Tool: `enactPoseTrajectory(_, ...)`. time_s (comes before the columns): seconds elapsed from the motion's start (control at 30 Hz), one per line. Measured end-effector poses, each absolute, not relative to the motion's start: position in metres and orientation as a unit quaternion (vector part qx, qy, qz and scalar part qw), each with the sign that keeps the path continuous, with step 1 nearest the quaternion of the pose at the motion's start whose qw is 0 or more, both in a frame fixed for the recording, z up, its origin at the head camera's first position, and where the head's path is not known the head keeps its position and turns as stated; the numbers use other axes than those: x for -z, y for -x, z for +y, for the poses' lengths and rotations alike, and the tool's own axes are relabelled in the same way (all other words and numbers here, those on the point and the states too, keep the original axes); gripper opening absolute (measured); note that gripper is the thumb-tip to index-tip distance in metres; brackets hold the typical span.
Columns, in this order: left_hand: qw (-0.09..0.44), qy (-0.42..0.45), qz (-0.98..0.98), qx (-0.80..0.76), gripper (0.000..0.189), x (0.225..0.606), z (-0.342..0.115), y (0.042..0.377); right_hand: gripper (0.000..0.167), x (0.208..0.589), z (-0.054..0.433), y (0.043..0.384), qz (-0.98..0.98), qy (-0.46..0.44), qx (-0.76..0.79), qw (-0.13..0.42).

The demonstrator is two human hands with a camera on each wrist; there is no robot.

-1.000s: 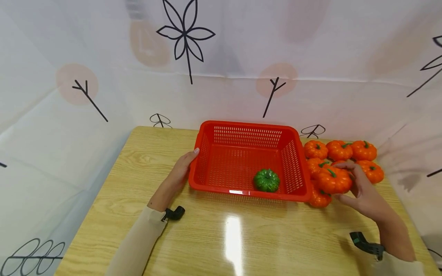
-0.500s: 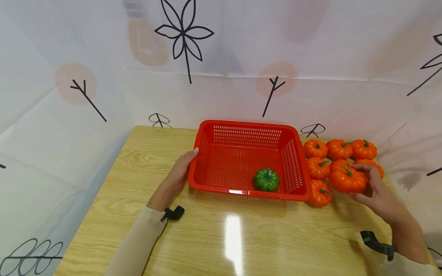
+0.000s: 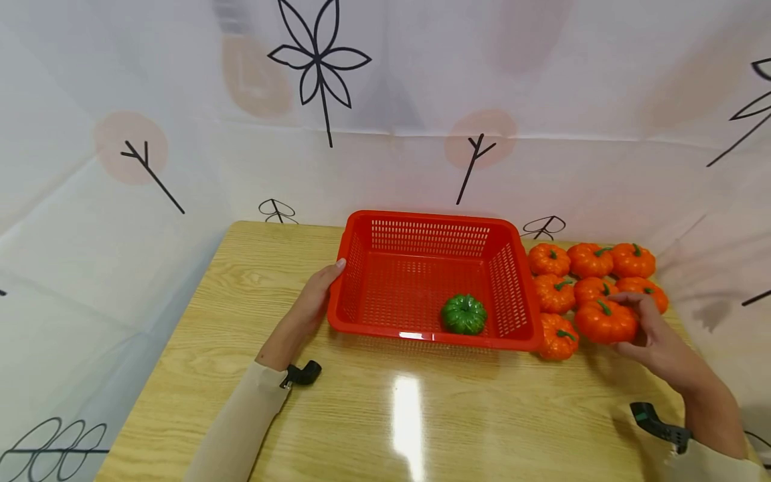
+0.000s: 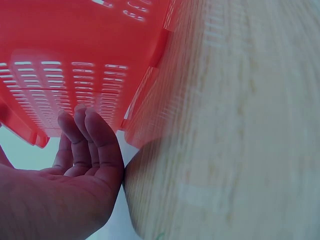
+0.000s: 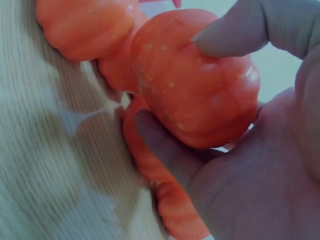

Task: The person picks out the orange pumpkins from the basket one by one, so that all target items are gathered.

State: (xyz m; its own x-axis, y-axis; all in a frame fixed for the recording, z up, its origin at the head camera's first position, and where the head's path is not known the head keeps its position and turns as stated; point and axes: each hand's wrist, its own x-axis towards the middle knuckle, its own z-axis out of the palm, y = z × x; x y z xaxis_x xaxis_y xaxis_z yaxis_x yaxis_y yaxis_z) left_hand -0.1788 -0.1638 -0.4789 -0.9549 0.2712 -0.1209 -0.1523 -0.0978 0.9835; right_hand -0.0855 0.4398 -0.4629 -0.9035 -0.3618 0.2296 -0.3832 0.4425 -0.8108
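Note:
A red plastic basket [image 3: 421, 281] with slotted walls stands on the wooden table, a green pumpkin [image 3: 464, 314] lying inside near its front right. My left hand [image 3: 310, 301] holds the basket's left side, thumb at the rim. In the left wrist view, its fingers [image 4: 95, 137] bend up against the slotted outer wall. My right hand [image 3: 659, 341] grips an orange pumpkin [image 3: 605, 323] between thumb and fingers, to the right of the basket. The right wrist view shows the held pumpkin [image 5: 192, 80] close to others; whether it touches the table, I cannot tell.
Several orange pumpkins [image 3: 554, 293] sit in rows just right of the basket, with one nearer the front [image 3: 557, 337]. Behind the table [image 3: 337, 415] hangs a white cloth [image 3: 391, 161] with printed plants.
My right hand has carried the orange pumpkin rightward, away from the basket, then slightly lower in view beside the front pumpkin. My left hand and the basket have stayed in place.

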Motion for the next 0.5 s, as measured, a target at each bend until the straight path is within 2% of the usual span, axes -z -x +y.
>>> enactPoseTrajectory(0.5,0.149,-0.047,0.649,-0.745,0.066,0.4786,-0.1632,0.1782,0.08,0.4581,0.446,0.0831,-0.865,-0.235,-0.443,-0.028)
